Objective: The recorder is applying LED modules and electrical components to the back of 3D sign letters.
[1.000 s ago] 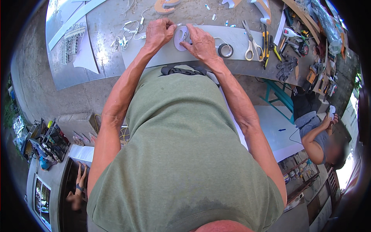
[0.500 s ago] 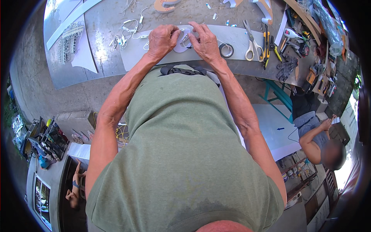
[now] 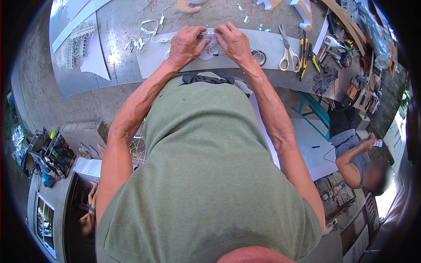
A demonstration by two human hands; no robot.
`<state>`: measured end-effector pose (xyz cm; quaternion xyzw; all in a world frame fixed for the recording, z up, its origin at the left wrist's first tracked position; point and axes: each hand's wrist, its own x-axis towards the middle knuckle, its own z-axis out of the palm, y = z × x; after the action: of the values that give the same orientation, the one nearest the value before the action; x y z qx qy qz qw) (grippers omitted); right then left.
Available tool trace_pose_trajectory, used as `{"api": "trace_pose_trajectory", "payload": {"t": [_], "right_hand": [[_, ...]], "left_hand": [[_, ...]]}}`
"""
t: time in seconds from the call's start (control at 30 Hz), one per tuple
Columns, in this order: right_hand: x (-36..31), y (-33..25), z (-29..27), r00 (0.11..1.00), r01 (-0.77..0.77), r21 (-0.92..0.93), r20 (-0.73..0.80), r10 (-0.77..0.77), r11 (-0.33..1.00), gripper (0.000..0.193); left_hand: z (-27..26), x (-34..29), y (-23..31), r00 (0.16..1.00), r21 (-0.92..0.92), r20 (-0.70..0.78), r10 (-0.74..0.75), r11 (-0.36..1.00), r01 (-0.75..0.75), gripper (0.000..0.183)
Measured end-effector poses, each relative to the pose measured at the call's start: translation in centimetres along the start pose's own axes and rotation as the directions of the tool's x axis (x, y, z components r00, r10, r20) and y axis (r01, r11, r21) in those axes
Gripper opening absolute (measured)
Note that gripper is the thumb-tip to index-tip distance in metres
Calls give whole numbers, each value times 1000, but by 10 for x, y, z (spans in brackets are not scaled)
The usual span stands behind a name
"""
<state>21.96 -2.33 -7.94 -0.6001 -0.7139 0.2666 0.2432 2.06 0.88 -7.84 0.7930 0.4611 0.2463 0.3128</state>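
Note:
Both my hands are close together over a pale curved letter-shaped piece [image 3: 208, 53] on a grey-white sheet [image 3: 160, 57]. My left hand [image 3: 187, 44] is closed, its fingertips at one end of a small white LED module [image 3: 210, 32]. At the other end, my right hand [image 3: 234, 44] has its thumb and fingers bent in on the same module. Another module with wire shows on the letter piece just below. From the left hand's side, a wired string of white LED modules [image 3: 149, 30] trails over the metal table [image 3: 123, 26]. My fingers partly hide the letter piece.
A roll of tape [image 3: 258, 57], scissors [image 3: 288, 50], yellow cutters [image 3: 303, 55] and a dark glove [image 3: 325, 80] are on the right. Wire spirals [image 3: 79, 41] lie left. Cut letters [image 3: 188, 5] stand at the back. Another person [image 3: 351, 153] is at far right.
My hands have moved slightly farther from my body, and the LED module now shows between my fingertips. More of the letter piece is uncovered.

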Motion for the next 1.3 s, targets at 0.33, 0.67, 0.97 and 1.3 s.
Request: {"api": "trace_pose_trajectory", "payload": {"t": [0.33,0.67,0.97,1.3], "right_hand": [[-8,7,-2,999,-37,123,24,34,992,13],[-12,4,-1,994,-96,192,-25,103,977,11],[-11,1,0,989,-131,203,-39,141,971,11],[-12,2,0,987,-148,238,-25,158,960,12]], "left_hand": [[1,1,-2,999,-18,45,6,1000,-5,37],[2,1,-4,998,-11,62,3,1000,-2,29],[3,3,-4,998,-9,55,-10,1000,11,23],[3,3,-3,997,5,72,-21,1000,21,25]]}}
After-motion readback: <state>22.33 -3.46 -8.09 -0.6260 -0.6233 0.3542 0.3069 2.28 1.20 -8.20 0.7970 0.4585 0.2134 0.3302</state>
